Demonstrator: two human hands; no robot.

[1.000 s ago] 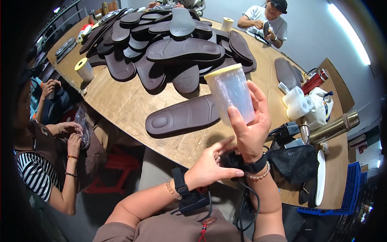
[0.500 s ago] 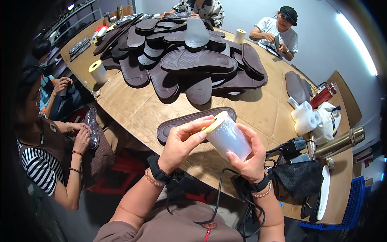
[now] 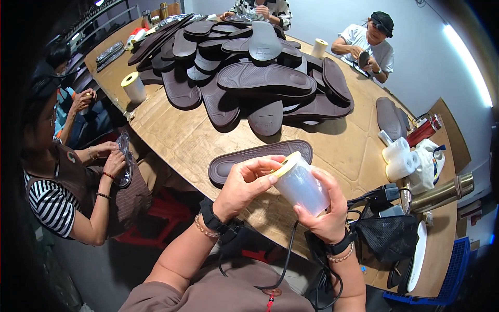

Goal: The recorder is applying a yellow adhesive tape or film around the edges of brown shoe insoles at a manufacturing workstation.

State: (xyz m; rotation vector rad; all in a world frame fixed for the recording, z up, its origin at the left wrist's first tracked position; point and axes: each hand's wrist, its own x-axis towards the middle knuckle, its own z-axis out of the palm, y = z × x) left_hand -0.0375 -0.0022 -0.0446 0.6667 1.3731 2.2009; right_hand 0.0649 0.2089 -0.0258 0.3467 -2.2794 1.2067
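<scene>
Between my two hands is a roll of clear plastic film [image 3: 301,186] with a yellow end, tilted over the table's near edge. My left hand [image 3: 248,182] grips its yellow end, thumb and fingers at the rim. Around the lower end and right side curl the fingers and thumb of my right hand [image 3: 328,205]. Just beyond the roll a single dark brown shoe sole [image 3: 260,155] lies flat on the table, partly hidden by my left hand. Farther off rises a large heap of similar brown soles [image 3: 265,78].
Upright film rolls stand at left [image 3: 133,87] and far right [image 3: 319,48]. On the right are more rolls [image 3: 400,158], a red flask [image 3: 423,131], a gold flask [image 3: 442,193], a black mesh pouch [image 3: 385,236] and cables. A seated co-worker [image 3: 78,192] is close on my left; others sit around the table.
The view has shifted slightly, so the table's contents appear a little to the right. Both hands keep their hold on the film roll, with little change in its tilt.
</scene>
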